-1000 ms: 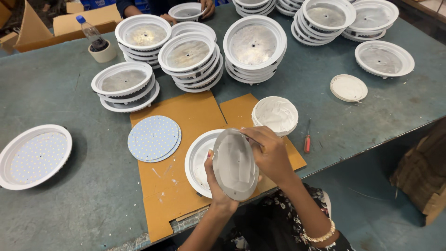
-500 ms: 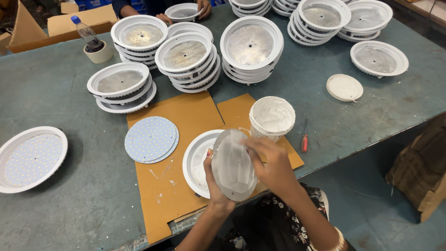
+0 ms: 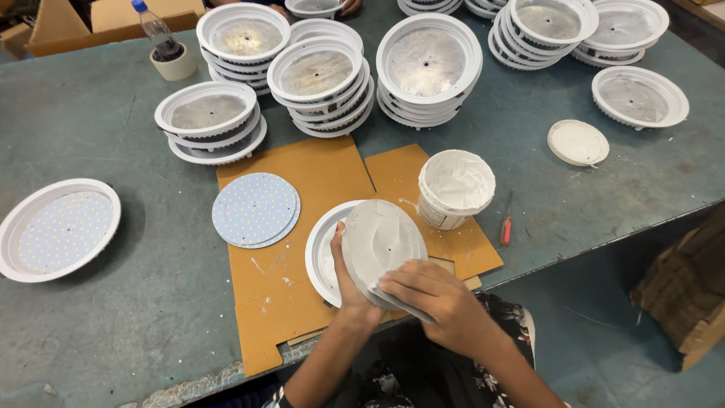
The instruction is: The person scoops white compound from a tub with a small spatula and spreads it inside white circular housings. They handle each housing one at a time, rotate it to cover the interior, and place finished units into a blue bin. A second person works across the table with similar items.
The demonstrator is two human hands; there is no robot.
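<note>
My left hand [image 3: 346, 281] holds a round disc [image 3: 381, 240] smeared with white paste, its thumb on the disc's left rim. My right hand [image 3: 438, 301] grips the disc's near edge, fingers lying on its pasted face. The disc is tilted just above a white round lamp housing [image 3: 321, 253], which lies on brown cardboard [image 3: 317, 177]. An open white tub of paste [image 3: 455, 187] stands right of the disc. Left of the housing lies a small stack of pale blue LED discs [image 3: 254, 209].
Stacks of white housings [image 3: 428, 68] fill the back of the grey-green table [image 3: 113, 317]. A housing with an LED disc [image 3: 57, 229] lies far left. A red screwdriver [image 3: 505, 226], a tub lid [image 3: 578, 142] and a bottle in a cup [image 3: 168, 49] are nearby. Another person's hand [image 3: 349, 6] works at the far edge.
My right hand has slid from the disc's upper right rim down to its near edge. The disc now shows its pasted face more fully.
</note>
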